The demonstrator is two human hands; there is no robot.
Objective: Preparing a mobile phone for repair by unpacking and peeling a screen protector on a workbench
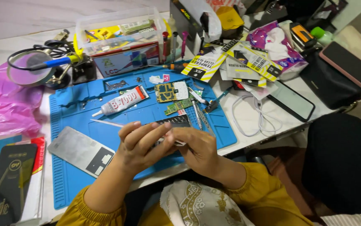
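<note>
- Both hands meet over the near edge of the blue repair mat (147, 111): the left hand (140, 144) and right hand (197, 148) pinch a small dark phone part (173, 122), fingers closed on it.
- A thin light strip, possibly a tool or a peeled film, juts between the fingers; it is too small to tell.
- Keep the part low over the mat, so that anything dropped lands there.
- The glue tube (122, 101) and green circuit boards (172, 94) lie just beyond, within easy reach.

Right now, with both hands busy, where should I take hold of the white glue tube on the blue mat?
Grip the glue tube across its broad white body, coming from above. It lies flat on the blue mat, nozzle pointing lower left, flat crimped end upper right. The body is widest and has open mat on both long sides; the circuit board sits just beyond the crimped end.
</note>
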